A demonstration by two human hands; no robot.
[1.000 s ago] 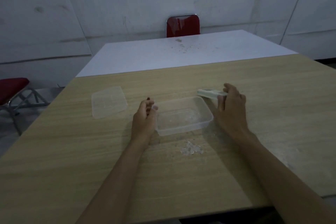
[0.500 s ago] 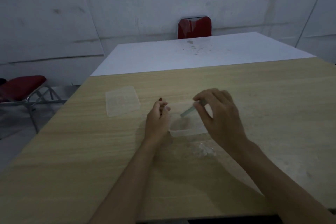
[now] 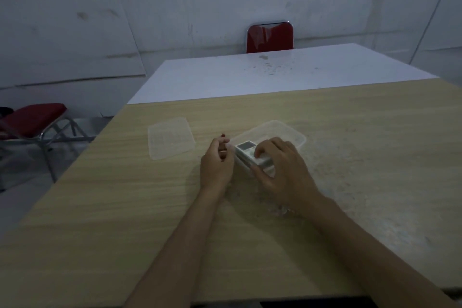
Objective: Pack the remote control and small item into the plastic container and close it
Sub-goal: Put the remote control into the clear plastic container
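Note:
A clear plastic container (image 3: pixel 287 132) lies open on the wooden table (image 3: pixel 125 207). Inside its near left end lies a white remote control (image 3: pixel 246 149) with a grey screen, and my right hand (image 3: pixel 280 170) grips it from the right, fingers over its top and thumb at its near side. My left hand (image 3: pixel 217 162) rests curled against the container's left end. The clear lid (image 3: pixel 170 137) sits flat on the table, left of the container. A small crumpled clear item (image 3: pixel 281 210) peeks out beside my right wrist, mostly hidden.
A white table (image 3: pixel 275 72) butts against the far edge of the wooden one. One red chair (image 3: pixel 270 36) stands behind it, and another red chair (image 3: pixel 35 120) stands off the left side. The wooden table's near edge runs just below my forearms.
My right hand picked up the remote from behind the container, carried it over and lowered it into the container. My left hand stayed at the container's left end. The view shifted left.

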